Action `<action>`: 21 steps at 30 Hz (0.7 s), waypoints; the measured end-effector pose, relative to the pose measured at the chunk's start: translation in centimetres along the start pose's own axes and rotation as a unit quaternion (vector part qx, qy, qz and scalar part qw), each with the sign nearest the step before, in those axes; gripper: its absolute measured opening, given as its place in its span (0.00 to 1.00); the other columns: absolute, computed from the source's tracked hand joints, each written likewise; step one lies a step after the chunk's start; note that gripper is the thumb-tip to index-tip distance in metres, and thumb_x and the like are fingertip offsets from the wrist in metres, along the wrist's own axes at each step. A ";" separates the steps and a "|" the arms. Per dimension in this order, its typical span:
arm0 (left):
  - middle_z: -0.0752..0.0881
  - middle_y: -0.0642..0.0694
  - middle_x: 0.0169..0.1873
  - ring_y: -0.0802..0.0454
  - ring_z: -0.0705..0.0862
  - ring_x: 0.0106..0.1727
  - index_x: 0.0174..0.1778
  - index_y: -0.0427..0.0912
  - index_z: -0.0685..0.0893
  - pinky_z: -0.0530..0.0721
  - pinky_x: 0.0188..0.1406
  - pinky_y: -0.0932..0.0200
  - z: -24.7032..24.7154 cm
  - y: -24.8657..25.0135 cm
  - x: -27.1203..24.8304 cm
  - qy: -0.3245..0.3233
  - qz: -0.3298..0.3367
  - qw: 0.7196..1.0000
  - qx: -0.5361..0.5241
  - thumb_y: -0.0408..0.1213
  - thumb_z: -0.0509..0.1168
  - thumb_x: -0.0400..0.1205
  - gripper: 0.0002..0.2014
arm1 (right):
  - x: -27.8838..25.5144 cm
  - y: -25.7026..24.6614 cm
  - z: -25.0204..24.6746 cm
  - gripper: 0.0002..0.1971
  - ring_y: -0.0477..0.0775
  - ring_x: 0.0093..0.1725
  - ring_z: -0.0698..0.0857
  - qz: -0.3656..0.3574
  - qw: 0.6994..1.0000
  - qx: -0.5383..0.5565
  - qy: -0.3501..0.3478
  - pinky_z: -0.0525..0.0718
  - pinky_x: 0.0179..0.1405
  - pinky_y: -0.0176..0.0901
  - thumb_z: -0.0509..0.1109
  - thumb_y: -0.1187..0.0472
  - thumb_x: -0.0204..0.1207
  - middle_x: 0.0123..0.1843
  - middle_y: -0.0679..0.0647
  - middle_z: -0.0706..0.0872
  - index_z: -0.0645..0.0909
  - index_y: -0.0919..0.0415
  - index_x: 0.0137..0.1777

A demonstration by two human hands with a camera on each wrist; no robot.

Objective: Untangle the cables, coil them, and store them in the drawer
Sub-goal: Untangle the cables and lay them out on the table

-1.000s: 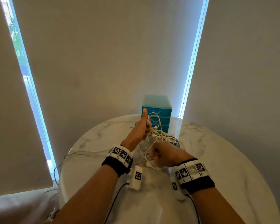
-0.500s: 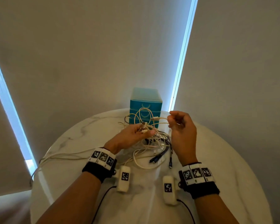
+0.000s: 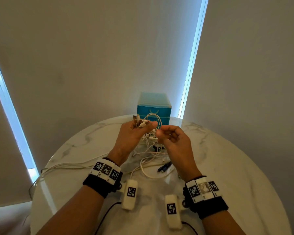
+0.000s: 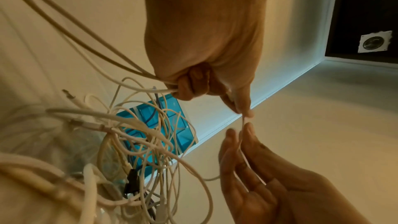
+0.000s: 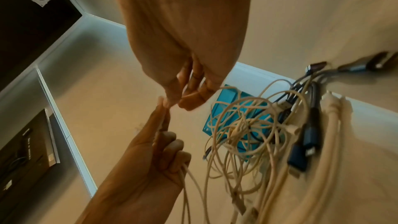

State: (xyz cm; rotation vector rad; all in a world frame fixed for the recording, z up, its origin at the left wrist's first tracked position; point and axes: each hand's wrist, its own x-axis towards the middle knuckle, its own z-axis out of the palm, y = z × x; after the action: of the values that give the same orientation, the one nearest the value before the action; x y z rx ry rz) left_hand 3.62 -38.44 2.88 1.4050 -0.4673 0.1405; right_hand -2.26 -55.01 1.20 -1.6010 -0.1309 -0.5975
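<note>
Head view: two hands raised above a round marble bench (image 3: 227, 167), one tangle of cables (image 3: 151, 150) between them. Left hand (image 3: 134, 134) grips several white cable ends, connectors (image 3: 140, 122) fanned above the fist; left wrist view shows its lower fingers (image 4: 189, 89) curled round strands while thumb and forefinger pinch one thin white cable (image 4: 242, 135). Right hand (image 3: 173, 141) pinches the same cable just below, remaining fingers loosely spread. Cables mostly white or cream, looped and knotted, count not discernible; at least two dark plugs (image 3: 164, 167) lie on the bench beneath the hands. One teal drawer unit (image 3: 154, 107) stands at the far rim, touching the wall, drawers closed. Two white cables (image 3: 66, 167) trail over the left rim. Bare marble lies to the right.
</note>
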 end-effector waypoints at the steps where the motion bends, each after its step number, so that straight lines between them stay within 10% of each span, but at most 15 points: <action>1: 0.95 0.56 0.40 0.67 0.90 0.40 0.56 0.41 0.96 0.84 0.41 0.73 -0.2 0.1 0.2 0.021 0.004 1.000 -0.008 0.45 0.80 0.82 0.12 | 0.3 0.7 -0.4 0.12 0.46 0.58 0.93 0.005 0.998 -0.052 -0.020 0.92 0.62 0.46 0.84 0.55 0.79 0.56 0.47 0.94 0.89 0.52 0.60; 6: 0.69 0.57 0.25 0.58 0.64 0.28 0.48 0.42 0.90 0.67 0.31 0.61 -1.3 -0.3 0.9 0.075 -0.016 0.995 -0.070 0.60 0.81 0.74 0.23 | 1.5 3.9 -2.2 0.05 0.47 0.66 0.83 0.034 0.963 -0.267 0.018 0.79 0.77 0.58 0.81 0.41 0.75 0.58 0.42 0.84 0.91 0.34 0.48; 12: 0.62 0.50 0.26 0.51 0.57 0.31 0.39 0.45 0.78 0.64 0.34 0.55 -1.9 -0.5 0.9 0.062 -0.009 0.990 -0.126 0.65 0.81 0.74 0.28 | 2.3 3.2 -0.8 0.07 0.52 0.44 0.91 0.112 0.987 -0.113 0.012 0.91 0.43 0.49 0.70 0.43 0.89 0.52 0.57 0.93 0.83 0.42 0.59; 17: 0.62 0.52 0.25 0.54 0.58 0.28 0.27 0.54 0.79 0.58 0.34 0.52 -2.6 -0.9 1.1 0.122 -0.042 0.981 -0.147 0.51 0.77 0.85 0.21 | 8.8 -3.4 0.7 0.03 0.54 0.48 0.94 -0.022 0.992 -0.108 0.061 0.95 0.47 0.59 0.68 0.52 0.91 0.44 0.49 0.94 0.83 0.48 0.58; 21: 0.62 0.51 0.27 0.53 0.57 0.31 0.31 0.54 0.86 0.57 0.35 0.50 -2.7 -0.7 1.3 0.127 -0.045 0.980 -0.145 0.50 0.78 0.84 0.16 | 11.7 -10.7 1.9 0.07 0.48 0.49 0.93 -0.181 0.977 -0.113 0.000 0.93 0.45 0.40 0.72 0.56 0.89 0.50 0.48 0.93 0.84 0.52 0.64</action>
State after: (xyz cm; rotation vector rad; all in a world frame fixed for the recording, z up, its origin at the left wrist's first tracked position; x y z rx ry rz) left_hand 5.62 -36.17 2.51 1.1017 -0.2011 0.1680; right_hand 3.72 -54.85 16.05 -1.8128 -0.3724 -0.9200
